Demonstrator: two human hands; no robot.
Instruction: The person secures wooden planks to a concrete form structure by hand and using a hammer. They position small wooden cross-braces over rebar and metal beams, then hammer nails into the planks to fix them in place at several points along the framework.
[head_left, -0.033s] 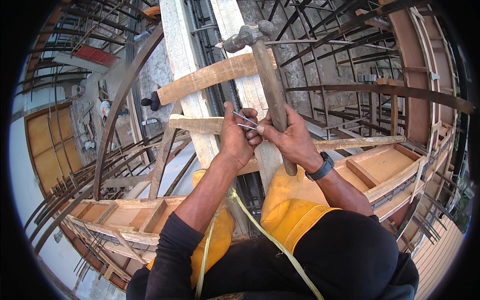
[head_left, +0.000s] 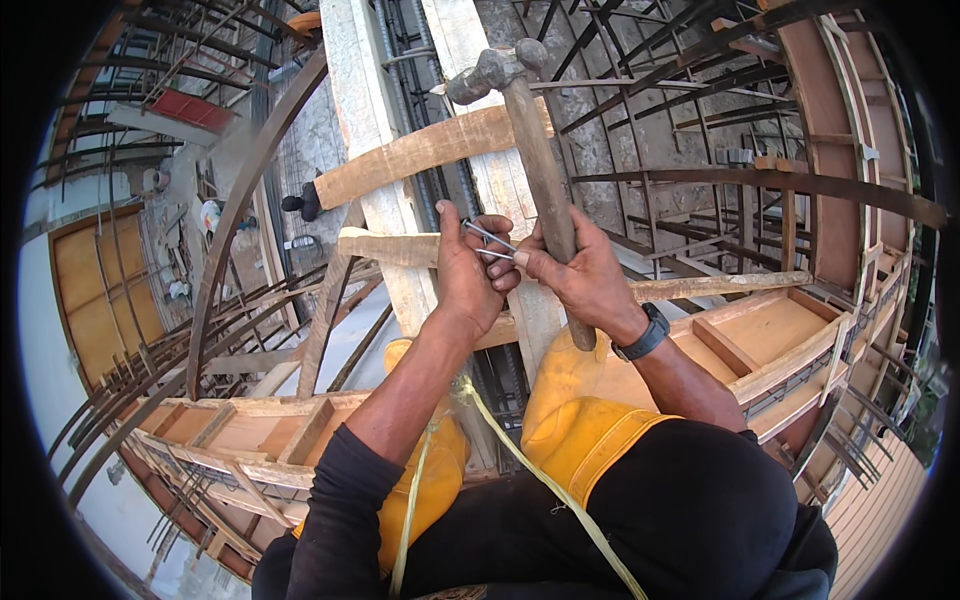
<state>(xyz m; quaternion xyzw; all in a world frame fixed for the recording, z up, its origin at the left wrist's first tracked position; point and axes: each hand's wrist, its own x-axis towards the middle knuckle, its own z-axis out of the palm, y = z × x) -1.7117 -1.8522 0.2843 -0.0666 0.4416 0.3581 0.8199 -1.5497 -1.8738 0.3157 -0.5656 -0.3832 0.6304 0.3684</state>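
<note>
Head view: the nails (head_left: pixel 488 236) sat between our two hands, in the air above the gap between two pale boards (head_left: pixel 388 212). At least two showed; exact count unclear. Our left hand (head_left: pixel 466 275) had its fingers curled round the nails, thumb up and away from them. Our right hand (head_left: pixel 575 268) gripped the hammer (head_left: pixel 541 150) round its wooden handle, thumb and fingertip meeting at the nail ends; we couldn't tell how firmly they pinched. Hammer head pointed away from us, beyond the upper plank (head_left: pixel 420 152).

Step looked like working one nail free of the others. To do that well, we judged: cup the left fingers so spares couldn't slide out, roll one nail clear with the right thumb, then draw it straight. Pin the handle with the lower right fingers so the heavy end didn't swing.

Main risk: a dropped nail could have gone down among the rebar (head_left: pixel 431 185), awkward to fetch. Hands over solid timber would've been safer. Loose cord (head_left: pixel 520 450) hung near the handle's butt; worth minding.
</note>
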